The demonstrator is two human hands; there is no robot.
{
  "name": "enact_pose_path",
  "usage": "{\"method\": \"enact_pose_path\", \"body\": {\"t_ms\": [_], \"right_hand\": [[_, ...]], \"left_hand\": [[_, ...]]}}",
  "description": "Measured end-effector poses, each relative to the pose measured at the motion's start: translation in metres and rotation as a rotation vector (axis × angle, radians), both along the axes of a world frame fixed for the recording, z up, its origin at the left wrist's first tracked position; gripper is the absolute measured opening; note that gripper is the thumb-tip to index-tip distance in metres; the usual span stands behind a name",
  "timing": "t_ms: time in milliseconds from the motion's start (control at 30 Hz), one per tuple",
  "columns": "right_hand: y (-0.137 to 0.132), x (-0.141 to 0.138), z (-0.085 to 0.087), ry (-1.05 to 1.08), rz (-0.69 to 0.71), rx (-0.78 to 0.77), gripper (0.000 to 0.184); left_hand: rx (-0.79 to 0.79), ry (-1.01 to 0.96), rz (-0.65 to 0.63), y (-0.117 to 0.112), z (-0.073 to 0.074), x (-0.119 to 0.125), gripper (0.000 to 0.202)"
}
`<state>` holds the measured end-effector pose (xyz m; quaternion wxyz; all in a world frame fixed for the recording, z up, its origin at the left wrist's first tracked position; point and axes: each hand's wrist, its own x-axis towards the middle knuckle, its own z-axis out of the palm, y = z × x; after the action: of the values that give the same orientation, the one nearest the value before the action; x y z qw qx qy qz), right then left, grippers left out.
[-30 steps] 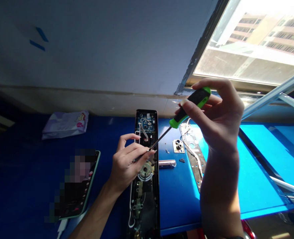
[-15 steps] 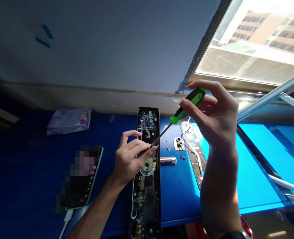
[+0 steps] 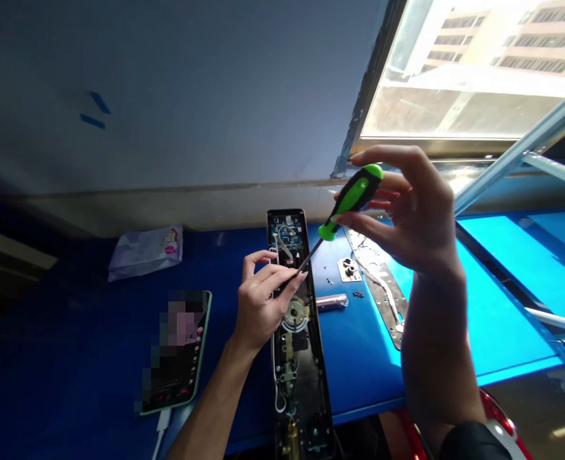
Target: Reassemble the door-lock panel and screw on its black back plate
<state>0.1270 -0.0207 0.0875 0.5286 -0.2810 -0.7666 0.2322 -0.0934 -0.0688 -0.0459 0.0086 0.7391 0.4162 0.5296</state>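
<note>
A long black lock body (image 3: 299, 358) lies opened on the blue table (image 3: 71, 332), its circuit board, wires and a brass disc exposed. My right hand (image 3: 406, 211) is raised above the table and grips the green and black handle of a screwdriver (image 3: 354, 195). The shaft slants down and left to the lock. My left hand (image 3: 263, 300) rests on the lock with its fingers pinched around the screwdriver's tip; whatever small part sits there is hidden.
A phone (image 3: 179, 351) on a white cable lies to the left, and a tissue pack (image 3: 145, 251) farther back. Right of the lock are a metal cylinder (image 3: 332, 301), loose screws (image 3: 357, 294), a small square plate (image 3: 349, 269) and a long metal plate (image 3: 382, 287). A window frame (image 3: 516, 163) stands at the right.
The view has shifted, so everything sits a little further right in the picture. My right hand has tipped the screwdriver handle slightly steeper; my left hand still pinches at the tip.
</note>
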Motion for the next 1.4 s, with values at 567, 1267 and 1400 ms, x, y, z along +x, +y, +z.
{"method": "enact_pose_path", "body": {"t_ms": [567,1267,1400], "right_hand": [[-0.012,-0.013,-0.001,-0.289,0.071,0.297,0.038],[-0.005,-0.025,-0.009,-0.301,-0.001,0.329,0.04],[-0.008,-0.024,-0.007,-0.244,0.167,0.241,0.045]], "left_hand": [[-0.141,0.117,0.052,-0.004,-0.002,-0.001,0.025],[-0.414,-0.109,0.026,-0.004,-0.01,0.001,0.063],[-0.503,-0.318,-0.07,0.002,-0.017,0.002,0.081]]}}
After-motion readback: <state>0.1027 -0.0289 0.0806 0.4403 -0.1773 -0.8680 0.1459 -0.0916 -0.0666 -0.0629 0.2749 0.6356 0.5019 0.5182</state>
